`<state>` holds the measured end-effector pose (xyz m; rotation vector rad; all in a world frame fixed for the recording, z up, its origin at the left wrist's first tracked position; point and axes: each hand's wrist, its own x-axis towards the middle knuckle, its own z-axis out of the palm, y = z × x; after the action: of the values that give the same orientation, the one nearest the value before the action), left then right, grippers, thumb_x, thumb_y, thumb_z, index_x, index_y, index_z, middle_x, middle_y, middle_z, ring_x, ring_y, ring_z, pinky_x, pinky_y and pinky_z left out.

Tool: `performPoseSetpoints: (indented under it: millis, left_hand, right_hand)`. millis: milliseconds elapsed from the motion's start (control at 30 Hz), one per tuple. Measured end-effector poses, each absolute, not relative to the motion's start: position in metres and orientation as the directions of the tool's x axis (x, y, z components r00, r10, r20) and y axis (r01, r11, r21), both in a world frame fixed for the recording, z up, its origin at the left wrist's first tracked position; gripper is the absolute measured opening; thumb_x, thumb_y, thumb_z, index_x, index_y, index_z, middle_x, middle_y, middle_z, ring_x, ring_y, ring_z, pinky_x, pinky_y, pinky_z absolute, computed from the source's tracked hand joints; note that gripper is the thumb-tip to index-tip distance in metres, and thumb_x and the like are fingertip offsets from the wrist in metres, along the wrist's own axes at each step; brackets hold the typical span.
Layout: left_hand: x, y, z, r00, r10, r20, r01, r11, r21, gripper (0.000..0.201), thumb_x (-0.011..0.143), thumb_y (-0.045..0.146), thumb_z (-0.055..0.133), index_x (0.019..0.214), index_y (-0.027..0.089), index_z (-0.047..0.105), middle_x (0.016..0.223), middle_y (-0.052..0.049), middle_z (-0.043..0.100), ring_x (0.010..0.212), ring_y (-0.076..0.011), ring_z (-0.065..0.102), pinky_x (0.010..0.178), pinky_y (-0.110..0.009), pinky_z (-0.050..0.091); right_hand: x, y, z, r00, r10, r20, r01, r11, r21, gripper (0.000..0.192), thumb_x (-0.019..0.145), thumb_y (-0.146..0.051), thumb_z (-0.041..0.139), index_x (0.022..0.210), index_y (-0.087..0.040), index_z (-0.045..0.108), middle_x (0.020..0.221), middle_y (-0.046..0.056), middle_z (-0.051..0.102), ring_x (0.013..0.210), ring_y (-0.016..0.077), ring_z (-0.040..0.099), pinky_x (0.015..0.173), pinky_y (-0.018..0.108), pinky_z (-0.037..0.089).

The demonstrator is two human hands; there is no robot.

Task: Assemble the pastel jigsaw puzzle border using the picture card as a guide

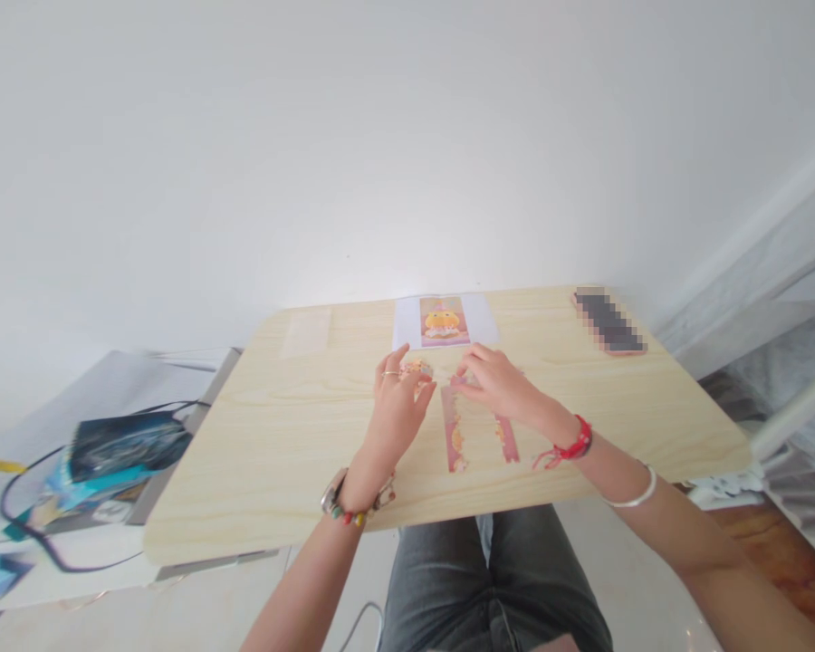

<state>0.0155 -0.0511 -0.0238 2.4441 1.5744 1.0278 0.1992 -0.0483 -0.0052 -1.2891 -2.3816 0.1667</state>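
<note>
On the wooden table [299, 426], left hand [397, 407] pinching a small puzzle piece [416, 369], right hand [499, 385] spread flat over assembled strips [454, 435]

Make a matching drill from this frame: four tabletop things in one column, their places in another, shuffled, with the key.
Things:
1. white sheet with the yellow cartoon picture
2. pink-edged phone lying flat
3. long pink jagged-edged paper strips
4. clear plastic sleeve

Places:
A. far right corner of the light wooden table
B. far edge, centre, beyond both hands
C. far left part of the tabletop
D. near the front edge, under the right hand

Pairs: 1-B, 2-A, 3-D, 4-C
</note>
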Motion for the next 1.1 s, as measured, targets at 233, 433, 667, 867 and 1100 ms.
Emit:
performPoseSetpoints:
  millis: [233, 433, 667, 867, 1100]
  left_hand:
    - [0.036, -0.111, -0.023, 0.255, 0.860, 0.443, 0.605, -0.499, 0.621, 0.015, 0.083, 0.026, 0.053, 0.078, 0.020, 0.066, 0.131, -0.009, 0.040, 0.124, -0.0256, 0.036, 0.102, -0.048, 0.033]
    - [0.038, -0.123, -0.016, 0.236, 0.892, 0.385, 0.598, -0.445, 0.666, 0.018, 0.085, 0.026, 0.050, 0.076, 0.018, 0.064, 0.129, -0.010, 0.042, 0.123, -0.0244, 0.039, 0.100, -0.045, 0.036]
    - [0.026, -0.124, -0.007, 0.401, 0.814, 0.421, 0.626, -0.579, 0.522, 0.018, 0.086, 0.020, 0.046, 0.076, 0.017, 0.061, 0.126, -0.011, 0.042, 0.122, -0.0242, 0.037, 0.099, -0.046, 0.037]
    - [0.021, -0.129, -0.011, 0.452, 0.800, 0.394, 0.655, -0.597, 0.462, 0.016, 0.085, 0.019, 0.048, 0.074, 0.017, 0.060, 0.122, -0.011, 0.044, 0.118, -0.0258, 0.040, 0.095, -0.048, 0.041]
    - [0.011, -0.150, -0.035, 0.402, 0.823, 0.401, 0.718, -0.555, 0.419, 0.012, 0.082, 0.016, 0.053, 0.091, 0.021, 0.059, 0.124, -0.010, 0.039, 0.119, -0.0274, 0.038, 0.094, -0.050, 0.042]
  right_hand:
    - [0.202, -0.117, -0.001, -0.419, 0.793, 0.443, 0.787, 0.560, -0.259, 0.009, 0.083, -0.023, 0.053, 0.088, -0.016, 0.055, 0.091, 0.009, 0.056, 0.090, 0.0225, 0.053, 0.079, 0.037, 0.038]
    - [0.207, -0.133, 0.007, -0.433, 0.745, 0.507, 0.770, 0.598, -0.222, 0.014, 0.086, -0.024, 0.048, 0.094, -0.017, 0.057, 0.093, 0.010, 0.056, 0.092, 0.0218, 0.052, 0.080, 0.036, 0.038]
    - [0.219, -0.131, 0.020, -0.597, 0.641, 0.482, 0.644, 0.741, -0.190, 0.017, 0.087, -0.018, 0.046, 0.092, -0.020, 0.061, 0.090, 0.006, 0.055, 0.079, 0.0167, 0.051, 0.076, 0.032, 0.041]
    - [0.213, -0.136, 0.008, -0.609, 0.641, 0.468, 0.644, 0.743, -0.180, 0.016, 0.088, -0.022, 0.047, 0.084, -0.019, 0.062, 0.086, 0.005, 0.055, 0.081, 0.0166, 0.049, 0.076, 0.031, 0.039]
    - [0.203, -0.149, -0.025, -0.548, 0.721, 0.425, 0.669, 0.682, -0.295, 0.015, 0.086, -0.024, 0.052, 0.082, -0.019, 0.065, 0.085, 0.006, 0.055, 0.079, 0.0160, 0.051, 0.078, 0.032, 0.039]
